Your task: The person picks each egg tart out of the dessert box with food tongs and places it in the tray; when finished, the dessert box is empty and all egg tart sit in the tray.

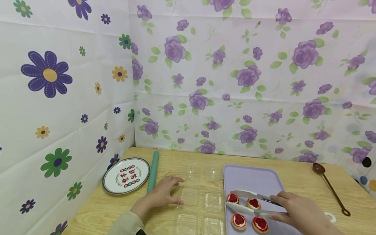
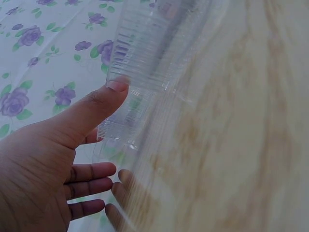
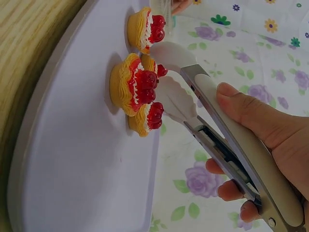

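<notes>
My right hand (image 1: 302, 210) grips a pair of tongs (image 1: 246, 194) with whitish tips and dark metal arms. Their parted tips straddle a small tart (image 1: 233, 198) at the left of a lilac tray (image 1: 249, 176); whether they touch it I cannot tell. Several tarts with white cream and red fruit are on the tray, one tart (image 3: 123, 87) standing nearest in the right wrist view. Beside the tray lies a clear plastic compartmented container (image 1: 189, 195). My left hand (image 1: 164, 194) is at its left side, fingers spread, the thumb (image 2: 117, 86) against the clear plastic in the left wrist view.
A white plate (image 1: 113, 184) with red lettering stands at the left. Next to it lies a long green roll (image 1: 152, 171). A brown ladle (image 1: 332, 189) lies on the right of the wooden table (image 1: 88, 215). Flowered sheets (image 1: 205, 65) hang behind and at left.
</notes>
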